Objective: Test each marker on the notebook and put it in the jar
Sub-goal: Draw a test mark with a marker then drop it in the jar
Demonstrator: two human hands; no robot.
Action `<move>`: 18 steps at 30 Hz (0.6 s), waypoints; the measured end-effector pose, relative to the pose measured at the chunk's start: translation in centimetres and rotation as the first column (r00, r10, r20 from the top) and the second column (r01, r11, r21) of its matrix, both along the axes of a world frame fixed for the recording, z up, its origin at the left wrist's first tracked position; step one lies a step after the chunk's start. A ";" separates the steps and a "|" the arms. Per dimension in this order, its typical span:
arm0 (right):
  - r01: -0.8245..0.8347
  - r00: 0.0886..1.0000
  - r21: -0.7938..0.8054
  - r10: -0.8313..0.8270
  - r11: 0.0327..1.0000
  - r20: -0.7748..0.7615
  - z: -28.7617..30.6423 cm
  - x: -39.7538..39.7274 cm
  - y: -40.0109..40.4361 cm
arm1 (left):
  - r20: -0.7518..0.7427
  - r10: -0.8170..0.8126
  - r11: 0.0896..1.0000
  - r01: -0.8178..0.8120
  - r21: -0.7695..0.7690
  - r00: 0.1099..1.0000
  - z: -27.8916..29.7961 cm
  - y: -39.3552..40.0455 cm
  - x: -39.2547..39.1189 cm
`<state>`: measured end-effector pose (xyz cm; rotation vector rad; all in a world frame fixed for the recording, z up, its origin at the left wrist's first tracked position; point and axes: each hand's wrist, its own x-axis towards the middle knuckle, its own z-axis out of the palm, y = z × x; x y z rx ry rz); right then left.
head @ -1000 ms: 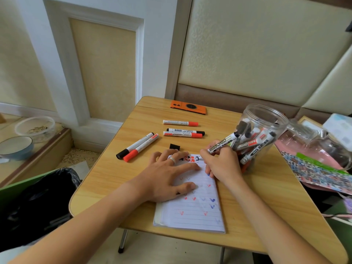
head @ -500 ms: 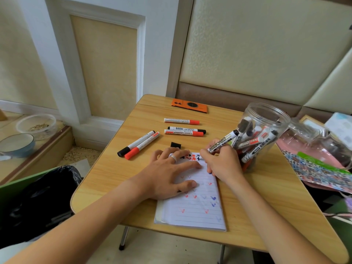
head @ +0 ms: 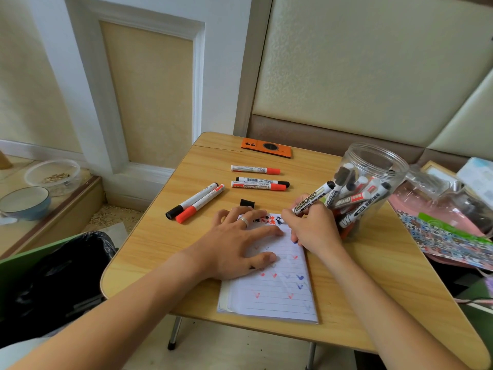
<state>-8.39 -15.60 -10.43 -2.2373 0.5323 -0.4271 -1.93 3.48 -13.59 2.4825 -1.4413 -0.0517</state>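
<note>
On the lined notebook [head: 277,289] atop the wooden table [head: 149,236], the left hand [head: 234,247] lies flat with fingers spread, while the right hand [head: 312,231] pinches an uncapped whiteboard marker [head: 312,198], tip at the page, just beside the clear jar [head: 368,188] of markers
</note>
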 end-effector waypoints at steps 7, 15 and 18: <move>0.021 1.000 -0.006 -0.021 1.000 0.014 -0.2 0.0 -0.1 | 0.008 0.003 1.000 -0.003 -0.015 1.000 0.0 0.0 -0.1; -0.002 1.000 -0.004 0.002 1.000 0.022 -0.4 0.1 0.0 | -0.003 0.019 0.998 -0.019 -0.053 1.000 0.1 0.1 -0.3; -0.014 1.000 0.008 0.014 1.000 0.024 -0.4 0.2 0.1 | 0.001 0.018 0.998 -0.017 -0.065 1.000 0.1 0.1 -0.3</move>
